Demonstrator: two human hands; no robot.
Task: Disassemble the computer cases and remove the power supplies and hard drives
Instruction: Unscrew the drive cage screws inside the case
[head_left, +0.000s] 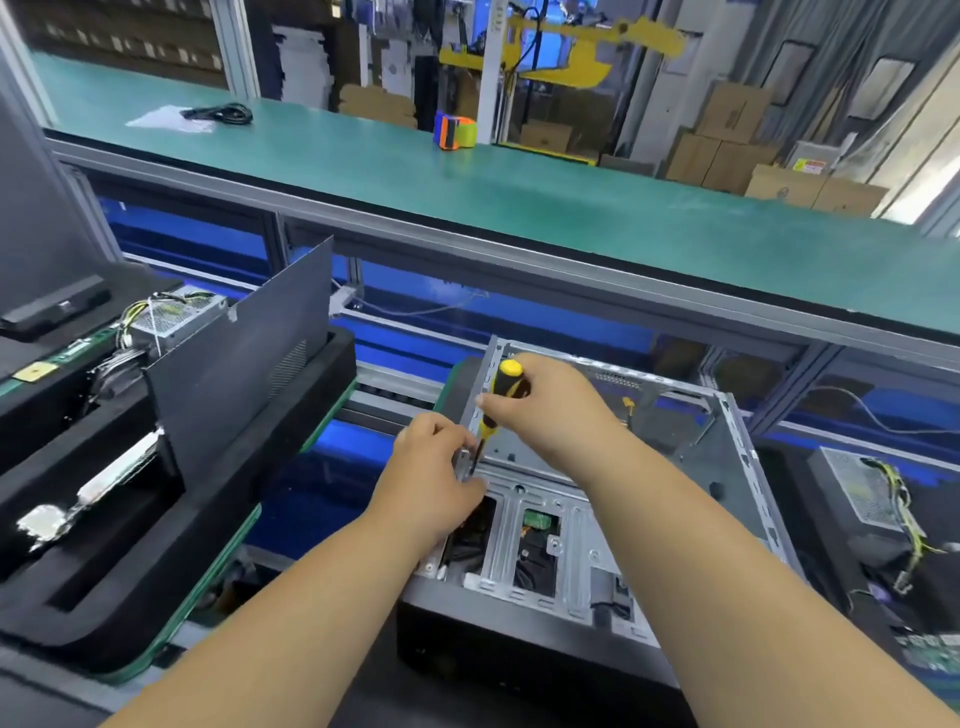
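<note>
At the near left corner of the open computer case (597, 499), which is lying on its side on the workbench, the right hand (545, 410) is gripping a yellow-and-black screwdriver (498, 400) upright while the left hand (431, 467) is pinching the case's metal edge beside the tip.

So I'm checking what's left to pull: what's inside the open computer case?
Inside the computer case: a metal drive cage, and through its slots a green circuit board and black cables. Whatever lies deeper under the cage and both forearms is hidden.
</note>
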